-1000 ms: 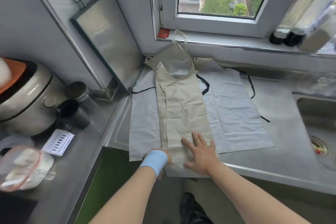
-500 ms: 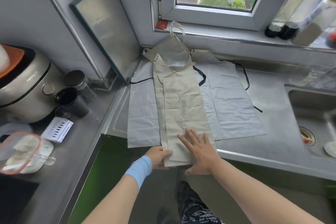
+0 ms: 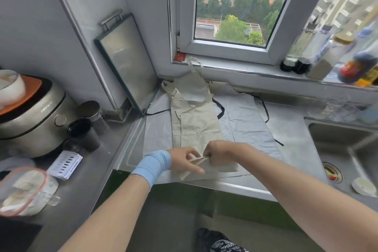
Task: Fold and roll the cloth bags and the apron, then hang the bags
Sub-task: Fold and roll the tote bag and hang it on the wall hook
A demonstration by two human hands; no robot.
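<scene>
A beige cloth bag (image 3: 196, 122), folded into a long narrow strip, lies on the steel counter with its handles toward the window. It rests on a pale grey apron (image 3: 243, 127) with black straps, spread flat. A second beige bag (image 3: 191, 86) lies under its far end. My left hand (image 3: 185, 161), a blue band on the wrist, and my right hand (image 3: 222, 154) both pinch the near end of the strip and lift it off the counter at the front edge.
A steel tray (image 3: 126, 63) leans in the left corner. A rice cooker (image 3: 30, 116), dark cups (image 3: 83, 131) and a lidded container (image 3: 22, 190) crowd the left counter. The sink (image 3: 345, 149) lies right. Bottles (image 3: 331, 55) stand on the windowsill.
My right hand lay flat on the strip's near end; now its fingers curl and pinch that end together with my left hand, raising it. The camera has tilted up.
</scene>
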